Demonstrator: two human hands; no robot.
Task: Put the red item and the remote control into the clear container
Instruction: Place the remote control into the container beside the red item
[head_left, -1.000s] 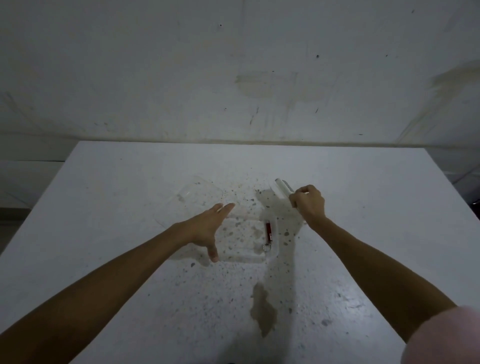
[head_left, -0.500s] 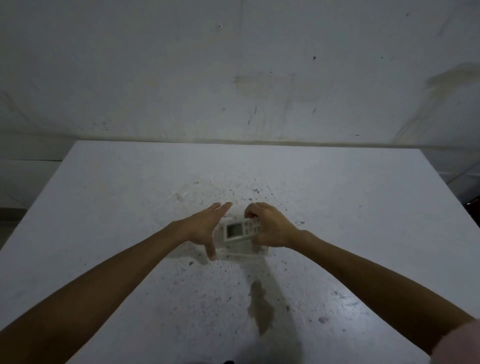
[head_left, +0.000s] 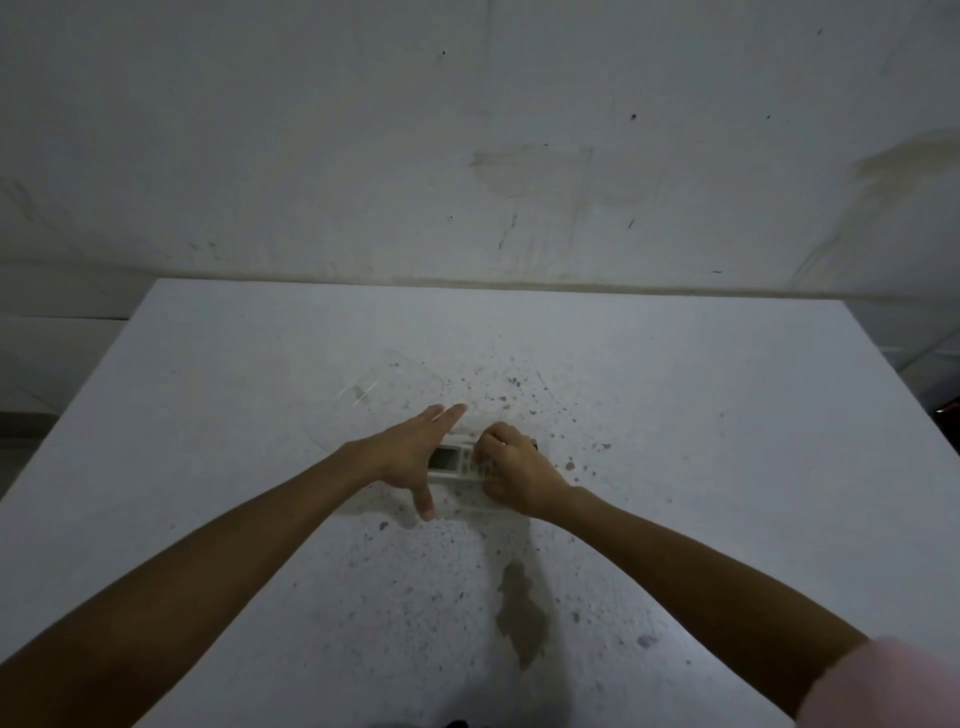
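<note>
The white remote control (head_left: 453, 460) with a small grey screen lies flat inside the clear container (head_left: 457, 506) in the middle of the table. My right hand (head_left: 511, 467) is curled over the remote's right end and grips it. My left hand (head_left: 410, 457) rests against the container's left side with fingers stretched out and thumb pointing toward me. The red item is hidden under my right hand and the remote.
The clear lid (head_left: 384, 395) lies on the white speckled table (head_left: 208, 415) just behind and left of the container. A brown stain (head_left: 522, 613) marks the table nearer to me. A stained wall (head_left: 519, 156) runs along the table's far edge.
My right hand carried the remote from the right of the container into it and lowered it flat. My left hand stayed at the container's left side. The red item has gone out of sight.
</note>
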